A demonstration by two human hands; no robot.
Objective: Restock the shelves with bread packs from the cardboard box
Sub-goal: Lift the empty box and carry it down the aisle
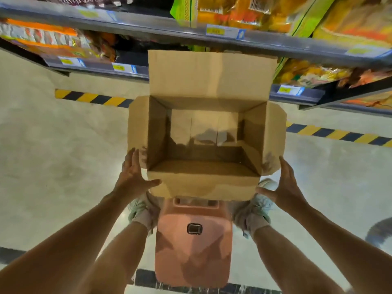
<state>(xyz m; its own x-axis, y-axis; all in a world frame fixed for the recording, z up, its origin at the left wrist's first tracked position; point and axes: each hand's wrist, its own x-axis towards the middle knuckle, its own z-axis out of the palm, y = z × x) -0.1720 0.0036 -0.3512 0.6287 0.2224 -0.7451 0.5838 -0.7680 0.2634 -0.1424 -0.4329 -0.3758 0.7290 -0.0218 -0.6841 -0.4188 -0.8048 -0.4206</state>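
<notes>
Left hand [132,177]: fingers straight, flat against box [203,183] left side; grip apart.
Right hand [284,183]: fingers straight, beside right flap; contact unclear.
Shelf packs [244,13]: blurred.

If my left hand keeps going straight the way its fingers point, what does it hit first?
Probably the left side flap of the open brown cardboard box: the left hand points its straight fingers up along it, though depth is unclear.

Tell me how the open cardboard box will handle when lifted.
The cardboard box looks empty inside, so it is probably light. Its loose side flaps will likely flop. The walls may flex between the left hand and right hand.
</notes>
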